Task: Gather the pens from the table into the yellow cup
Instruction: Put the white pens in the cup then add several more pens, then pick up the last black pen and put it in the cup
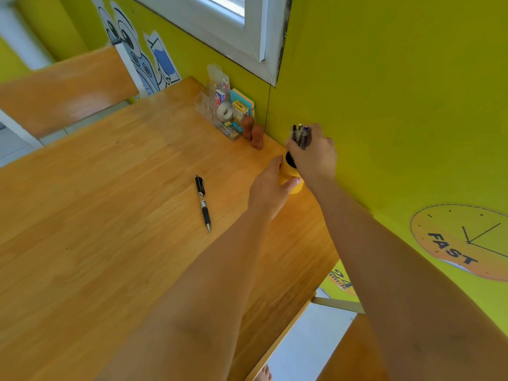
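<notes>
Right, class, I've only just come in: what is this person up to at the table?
A person is tidying pens into a yellow cup near the wall. The left hand steadies the cup's side, while the right hand holds a bunch of pens just above its mouth. One black pen lies alone on the wooden table, not yet collected. A clear organiser of stationery stands further back.

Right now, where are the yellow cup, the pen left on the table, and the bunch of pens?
yellow cup (292, 180), head view, its side wall.
loose pen (202, 200), head view, mid-barrel.
bunch of pens (300, 135), head view, upper ends above the right hand (313, 158).
</notes>
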A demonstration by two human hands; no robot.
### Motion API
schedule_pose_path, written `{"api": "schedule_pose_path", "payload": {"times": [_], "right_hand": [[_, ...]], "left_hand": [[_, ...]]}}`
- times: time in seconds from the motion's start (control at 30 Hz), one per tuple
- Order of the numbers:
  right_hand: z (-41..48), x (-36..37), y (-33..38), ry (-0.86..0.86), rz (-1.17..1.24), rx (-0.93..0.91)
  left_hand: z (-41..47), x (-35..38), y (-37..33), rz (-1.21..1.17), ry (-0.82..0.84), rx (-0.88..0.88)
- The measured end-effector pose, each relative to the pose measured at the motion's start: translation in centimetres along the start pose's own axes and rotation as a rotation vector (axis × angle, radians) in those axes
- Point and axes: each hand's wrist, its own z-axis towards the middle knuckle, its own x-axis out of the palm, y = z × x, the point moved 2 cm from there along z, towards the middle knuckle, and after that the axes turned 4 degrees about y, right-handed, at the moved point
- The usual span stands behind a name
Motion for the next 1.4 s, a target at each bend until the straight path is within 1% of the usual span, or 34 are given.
{"api": "schedule_pose_path", "payload": {"times": [0.1,0.3,0.37,0.43,0.53,0.6,0.67,0.77,0.9,1.0,1.1,1.2,1.4], "right_hand": [[-0.2,-0.2,-0.5,-0.075,-0.019,0.021],[-0.9,-0.4,-1.1,0.045,-0.023,0.049],[-1.7,-0.6,-1.3,0.038,-0.004,0.048],[-3.0,-0.9,-1.3,-0.019,-0.025,0.028],[-6.2,-1.0,-0.6,-0.155,-0.086,-0.017],[-8.9,-0.5,0.2,-0.175,-0.127,-0.061],[-11.3,0.9,1.0,-0.092,-0.155,-0.104],[-14.1,3.4,2.2,0.105,-0.188,-0.165],[-16.3,6.5,3.6,0.303,-0.262,-0.201],[-16.9,8.3,4.4,0.394,-0.307,-0.227],[-17.1,9.9,4.9,0.455,-0.369,-0.259],[-16.4,11.5,5.4,0.481,-0.408,-0.288],[-14.1,14.3,6.9,0.402,-0.445,-0.274]], "left_hand": [[0.2,0.1,0.2,0.050,-0.007,0.002],[-0.7,-0.7,0.8,0.115,0.028,-0.015],[-1.8,-1.5,1.3,0.186,0.014,-0.006],[-3.5,-2.7,1.9,0.259,-0.028,0.015],[-6.2,-4.7,3.5,0.408,-0.100,0.033],[-8.0,-6.0,5.1,0.556,-0.130,0.015],[-9.8,-7.1,6.9,0.650,-0.142,-0.027],[-12.8,-8.6,9.8,0.722,-0.135,-0.124],[-16.2,-9.9,13.2,0.744,-0.139,-0.265],[-17.5,-10.6,14.9,0.731,-0.133,-0.329],[-18.1,-11.0,16.1,0.723,-0.131,-0.335],[-18.0,-11.0,16.7,0.717,-0.128,-0.334],[-17.9,-10.8,17.0,0.734,-0.176,-0.331]]}}
